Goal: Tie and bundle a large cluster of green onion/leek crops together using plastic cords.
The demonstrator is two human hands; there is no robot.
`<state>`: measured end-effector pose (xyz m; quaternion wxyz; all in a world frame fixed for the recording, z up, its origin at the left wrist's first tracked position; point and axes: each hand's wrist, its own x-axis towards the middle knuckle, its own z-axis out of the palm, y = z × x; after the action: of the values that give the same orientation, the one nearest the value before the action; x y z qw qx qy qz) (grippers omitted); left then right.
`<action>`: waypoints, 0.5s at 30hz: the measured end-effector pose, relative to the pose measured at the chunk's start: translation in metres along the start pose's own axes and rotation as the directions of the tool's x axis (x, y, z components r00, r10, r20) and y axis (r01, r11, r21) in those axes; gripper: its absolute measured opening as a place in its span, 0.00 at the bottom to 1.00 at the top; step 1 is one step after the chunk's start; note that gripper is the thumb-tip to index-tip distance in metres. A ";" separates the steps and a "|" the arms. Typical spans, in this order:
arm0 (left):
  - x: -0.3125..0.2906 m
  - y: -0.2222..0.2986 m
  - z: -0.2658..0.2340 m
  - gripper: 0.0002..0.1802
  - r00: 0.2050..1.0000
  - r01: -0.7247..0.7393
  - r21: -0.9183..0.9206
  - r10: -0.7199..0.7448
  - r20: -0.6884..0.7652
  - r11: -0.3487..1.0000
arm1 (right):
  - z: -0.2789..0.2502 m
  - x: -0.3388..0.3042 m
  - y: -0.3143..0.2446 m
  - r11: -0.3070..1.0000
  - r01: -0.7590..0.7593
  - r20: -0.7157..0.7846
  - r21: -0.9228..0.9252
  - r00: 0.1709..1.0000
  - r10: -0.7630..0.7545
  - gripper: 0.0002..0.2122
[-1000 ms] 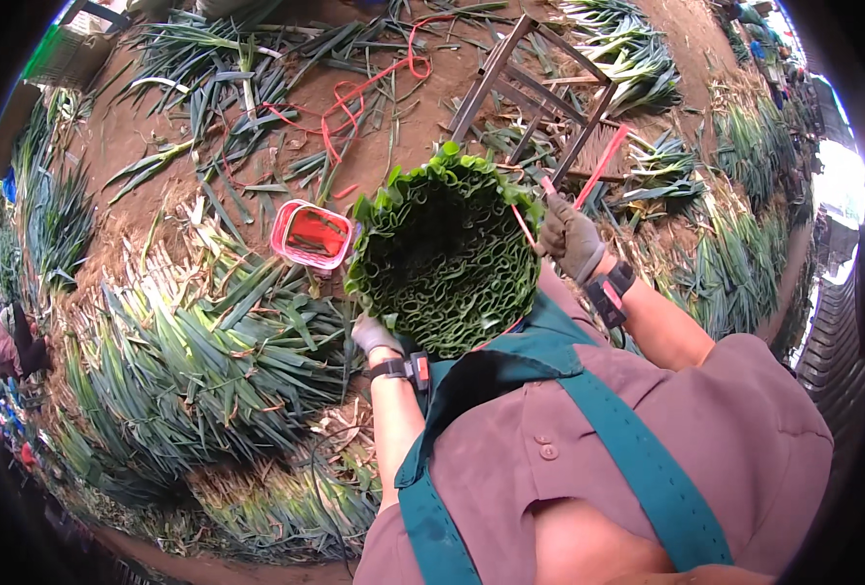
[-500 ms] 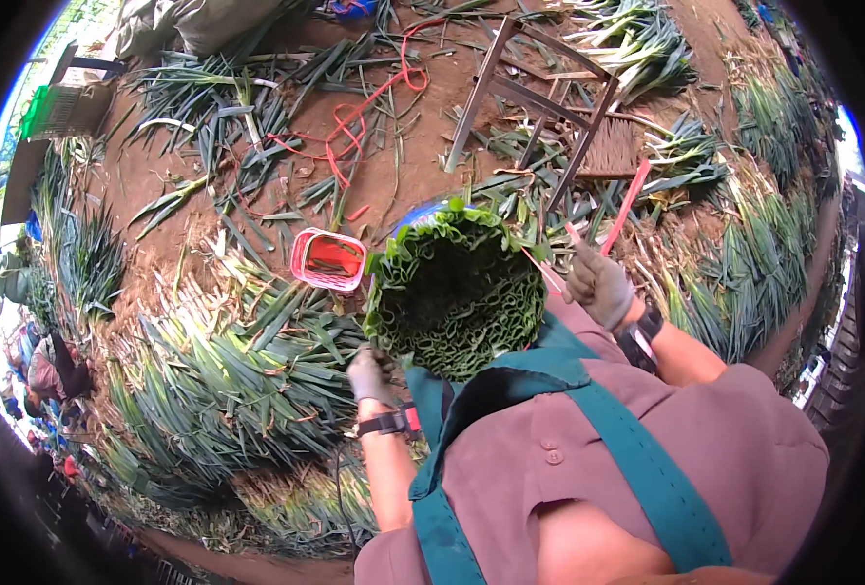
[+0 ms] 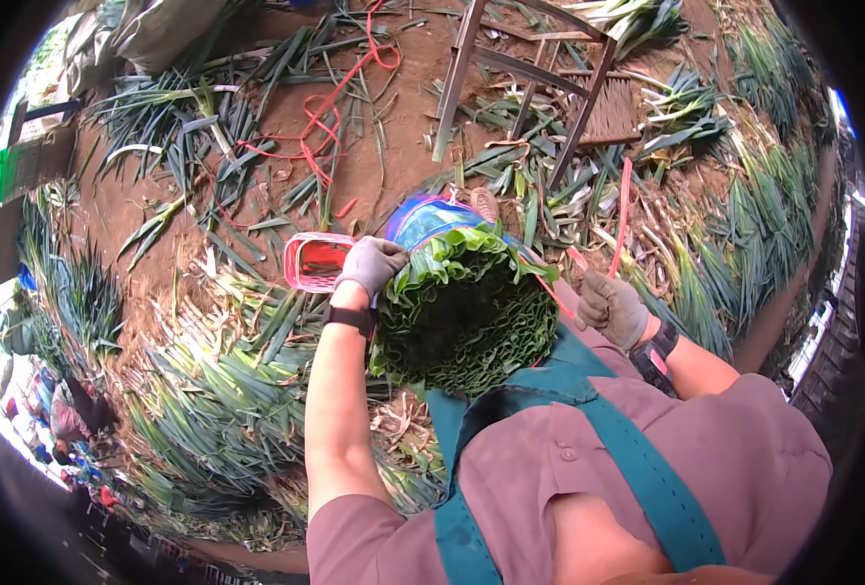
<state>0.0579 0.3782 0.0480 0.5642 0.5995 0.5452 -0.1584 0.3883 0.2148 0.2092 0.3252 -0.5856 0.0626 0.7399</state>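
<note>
Left hand (image 3: pixel 369 265) moved up, beside red basket (image 3: pixel 293 261), contents indistinct

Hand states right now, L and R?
Left hand: fingers curled at the green bundle's edge; grip can't be told.
Right hand: closed, holding red strap.

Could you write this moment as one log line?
left hand: at green bundle, upper-left rim, grip unclear | right hand: closed on red strap | beside left hand: red basket

Left hand (image 3: pixel 372 265) moved from leaf bundle's (image 3: pixel 463 327) lower-left side to its upper-left rim, now by red basket (image 3: pixel 296 268). Blue item (image 3: pixel 427 224) behind more exposed; shoe (image 3: pixel 485 203) now visible.
</note>
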 end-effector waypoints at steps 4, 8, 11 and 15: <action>-0.010 0.005 0.019 0.12 0.964 -0.037 0.290 0.111 -0.242 0.956 | 0.004 0.005 0.002 0.999 -0.012 0.030 -0.033 0.999 0.013 0.22; -0.008 -0.002 0.020 0.12 0.969 0.050 -0.067 -0.065 -0.239 0.996 | 0.005 0.009 0.012 0.996 0.051 0.038 -0.071 0.998 -0.048 0.23; -0.010 -0.010 0.007 0.16 0.960 0.266 -0.725 -0.247 0.135 0.636 | 0.008 0.013 0.012 0.996 0.086 0.110 0.036 0.990 -0.090 0.23; -0.037 0.008 0.002 0.29 0.953 0.297 -0.407 -0.292 0.075 0.864 | -0.004 0.016 0.018 0.983 0.108 0.070 0.152 0.990 -0.120 0.25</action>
<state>0.0526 0.3610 0.0809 0.6504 0.3753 0.6481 -0.1270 0.3802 0.2054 0.1880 0.4116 -0.5330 0.0709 0.7358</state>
